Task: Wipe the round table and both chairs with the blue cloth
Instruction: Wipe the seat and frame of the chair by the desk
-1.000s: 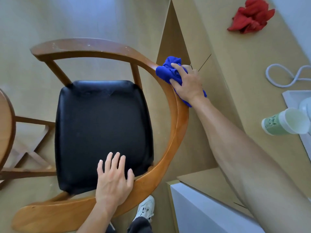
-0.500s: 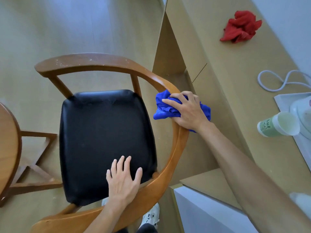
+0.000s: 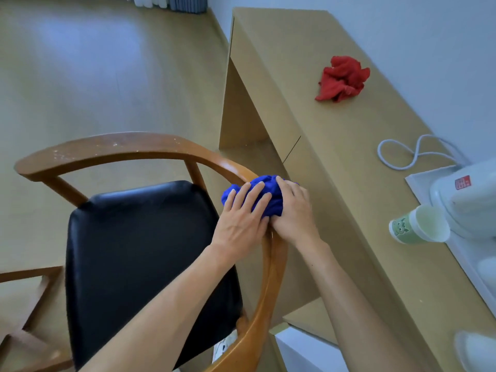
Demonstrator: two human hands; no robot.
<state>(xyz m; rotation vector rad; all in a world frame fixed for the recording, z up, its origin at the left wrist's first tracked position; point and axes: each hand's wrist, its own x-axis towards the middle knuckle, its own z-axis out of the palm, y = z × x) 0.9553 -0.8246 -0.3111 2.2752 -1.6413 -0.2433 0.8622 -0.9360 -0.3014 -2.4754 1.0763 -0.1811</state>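
Note:
A wooden chair (image 3: 128, 147) with a curved backrest rail and a black padded seat (image 3: 139, 253) stands below me. The bunched blue cloth (image 3: 271, 194) sits on the right side of the rail. My right hand (image 3: 292, 213) grips the cloth from the right, fingers curled over it. My left hand (image 3: 241, 218) lies on the cloth's left side with straight, spread fingers. The round table is out of view; only wooden leg struts (image 3: 29, 294) show at the lower left.
A long tan desk (image 3: 335, 146) runs along the right, close to the chair. On it lie a red cloth (image 3: 342, 79), a white cable (image 3: 410, 154), a green paper cup (image 3: 418, 226) on its side and a white appliance (image 3: 467, 194). A white box (image 3: 303, 350) stands below the desk.
My left hand left the chair seat and came up onto the blue cloth beside my right hand. The view tilted up, and the round table's edge dropped out of sight.

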